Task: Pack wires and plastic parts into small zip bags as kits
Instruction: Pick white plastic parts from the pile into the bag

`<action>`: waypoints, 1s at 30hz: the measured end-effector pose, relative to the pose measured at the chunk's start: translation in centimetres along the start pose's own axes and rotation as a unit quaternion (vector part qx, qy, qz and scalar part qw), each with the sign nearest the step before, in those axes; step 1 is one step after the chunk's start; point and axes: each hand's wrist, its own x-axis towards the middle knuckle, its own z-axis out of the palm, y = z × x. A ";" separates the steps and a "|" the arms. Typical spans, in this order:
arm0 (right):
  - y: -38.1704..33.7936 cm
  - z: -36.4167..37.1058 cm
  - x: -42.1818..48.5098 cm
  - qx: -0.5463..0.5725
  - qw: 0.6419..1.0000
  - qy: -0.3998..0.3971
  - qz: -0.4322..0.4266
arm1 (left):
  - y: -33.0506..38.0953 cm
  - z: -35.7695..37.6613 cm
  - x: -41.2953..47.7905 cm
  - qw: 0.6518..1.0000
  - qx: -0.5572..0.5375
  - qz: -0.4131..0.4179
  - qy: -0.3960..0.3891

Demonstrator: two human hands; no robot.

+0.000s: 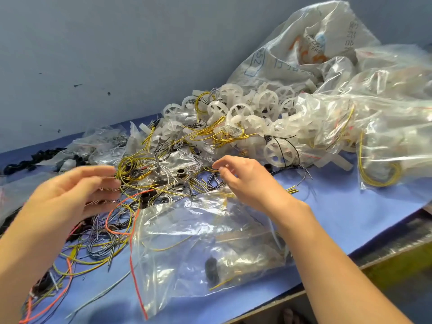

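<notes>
Blue sheeting covers the desk (339, 218), half buried under springy, looping wires (140, 178) in yellow, grey, black and one orange, with small black rings (181, 171) caught among them. Behind them lies a heap of hard, translucent white spoked wheels (264, 101). A crinkly clear zip bag (198, 242) lies just before the hands, with a dark part and some wire inside. It looks like the picking step. The left hand (70, 195), blurred, has a wide grip over the tangle. The right hand (247, 181) curls thumb towards forefinger, but I cannot tell if a strand is caught. The next move calls for teasing one wire free without dragging its neighbours.
</notes>
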 end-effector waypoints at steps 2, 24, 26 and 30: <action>0.2 -0.1 0.3 0.017 1.000 0.012 0.017 | 1.4 2.6 1.7 0.999 0.020 0.048 -0.002; 4.6 -1.7 2.2 0.057 0.985 0.019 0.160 | 4.3 24.3 14.0 0.791 0.414 0.449 0.034; 4.8 -1.8 2.2 0.055 0.984 0.024 0.167 | 4.3 25.7 14.3 0.732 0.517 0.440 -0.051; 4.9 -1.7 2.0 0.024 0.985 -0.004 0.170 | 3.6 27.3 14.6 0.657 0.657 0.341 -0.142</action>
